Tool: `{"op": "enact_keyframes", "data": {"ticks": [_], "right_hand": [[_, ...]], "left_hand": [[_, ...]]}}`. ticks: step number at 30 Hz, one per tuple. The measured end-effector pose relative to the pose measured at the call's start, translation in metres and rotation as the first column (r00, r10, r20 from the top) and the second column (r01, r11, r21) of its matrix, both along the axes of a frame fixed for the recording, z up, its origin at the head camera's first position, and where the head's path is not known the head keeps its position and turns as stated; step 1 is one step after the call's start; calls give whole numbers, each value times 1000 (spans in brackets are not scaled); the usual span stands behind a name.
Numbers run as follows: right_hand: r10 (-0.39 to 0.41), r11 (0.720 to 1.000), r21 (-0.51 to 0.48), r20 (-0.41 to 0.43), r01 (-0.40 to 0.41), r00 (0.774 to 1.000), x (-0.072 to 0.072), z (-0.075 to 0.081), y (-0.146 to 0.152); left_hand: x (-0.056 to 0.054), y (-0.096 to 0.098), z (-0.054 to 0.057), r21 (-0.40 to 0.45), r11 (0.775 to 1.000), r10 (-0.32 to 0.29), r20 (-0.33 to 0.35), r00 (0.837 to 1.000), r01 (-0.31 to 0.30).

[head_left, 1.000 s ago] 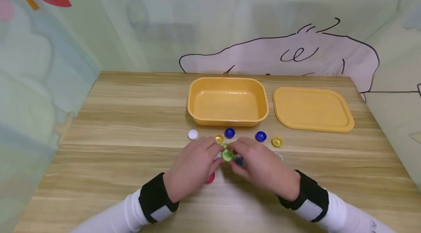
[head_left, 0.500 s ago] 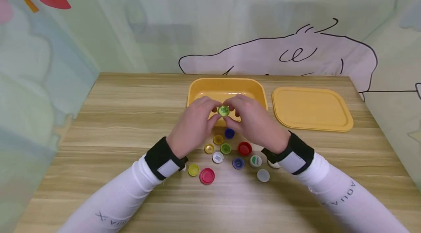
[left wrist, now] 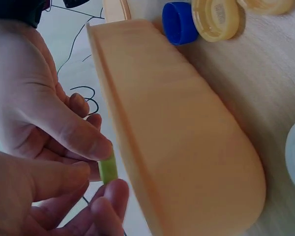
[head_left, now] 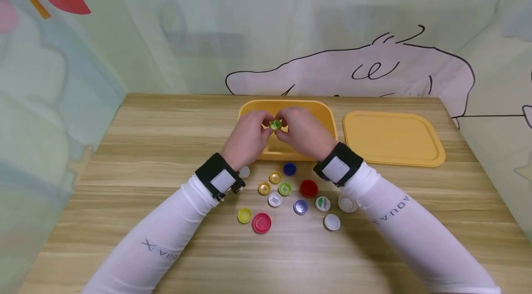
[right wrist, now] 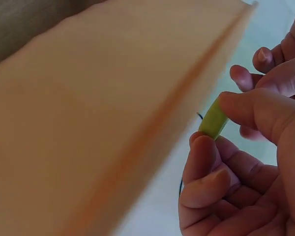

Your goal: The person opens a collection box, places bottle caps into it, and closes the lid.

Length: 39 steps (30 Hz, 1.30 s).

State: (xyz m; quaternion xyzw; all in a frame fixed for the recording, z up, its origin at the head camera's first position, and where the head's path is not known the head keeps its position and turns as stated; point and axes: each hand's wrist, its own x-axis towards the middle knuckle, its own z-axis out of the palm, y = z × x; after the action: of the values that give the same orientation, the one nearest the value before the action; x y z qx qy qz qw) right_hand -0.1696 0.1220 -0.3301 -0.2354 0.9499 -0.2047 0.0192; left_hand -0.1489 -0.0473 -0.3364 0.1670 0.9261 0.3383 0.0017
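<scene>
Fingertips of my left hand (head_left: 246, 139) and right hand (head_left: 305, 132) meet at a small green bottle cap (head_left: 275, 124) above the yellow box (head_left: 287, 152). In the right wrist view, my right thumb and a finger pinch the green cap (right wrist: 214, 119). My left fingers (left wrist: 118, 189) are at the cap's other edge in the left wrist view; how firmly they pinch is partly hidden. The hands cover much of the box's inside.
Several bottle caps lie in front of the box, among them a red cap (head_left: 309, 188), a pink cap (head_left: 261, 223), a blue cap (head_left: 289, 169) and a white cap (head_left: 332, 222). The yellow lid (head_left: 394, 138) lies flat to the right of the box.
Both hands have lifted the green cap from among the caps on the table and carried it forward over the box. Another green cap stays on the table.
</scene>
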Motion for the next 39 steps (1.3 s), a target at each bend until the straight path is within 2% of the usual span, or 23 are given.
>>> {"op": "enact_keyframes", "data": {"ticks": [6, 14, 17, 21, 27, 29, 34, 39], "right_hand": [[-11, 1000, 9, 44, 11, 999, -8, -9, -4], [-18, 999, 33, 113, 14, 993, -12, -16, -5], [-22, 999, 25, 130, 19, 991, -10, -16, -4], [-23, 1000, -3, 127, 24, 992, -4, -12, -3], [14, 999, -36, 79, -11, 997, 17, 0, -3], [27, 999, -37, 74, -25, 997, 25, 4, -4], [77, 996, -44, 42, -75, 996, 47, 9, -8], [164, 984, -69, 24, -163, 986, 67, 5, -19]], "left_hand": [[-4, 0, -5, 4, 1000, 5, 52, 999, -5], [-6, 2, -11, -35, 999, 8, 106, 994, -4], [-5, 0, -11, -45, 999, 24, 107, 994, -20], [0, -5, -6, -37, 998, 45, 63, 997, -43], [17, -17, 4, -16, 999, 42, -58, 997, -43], [25, -21, 8, -15, 999, 38, -80, 996, -39], [45, -32, 12, -39, 998, 38, -91, 995, -42], [65, -43, 9, -73, 996, 41, -93, 995, -48]]}}
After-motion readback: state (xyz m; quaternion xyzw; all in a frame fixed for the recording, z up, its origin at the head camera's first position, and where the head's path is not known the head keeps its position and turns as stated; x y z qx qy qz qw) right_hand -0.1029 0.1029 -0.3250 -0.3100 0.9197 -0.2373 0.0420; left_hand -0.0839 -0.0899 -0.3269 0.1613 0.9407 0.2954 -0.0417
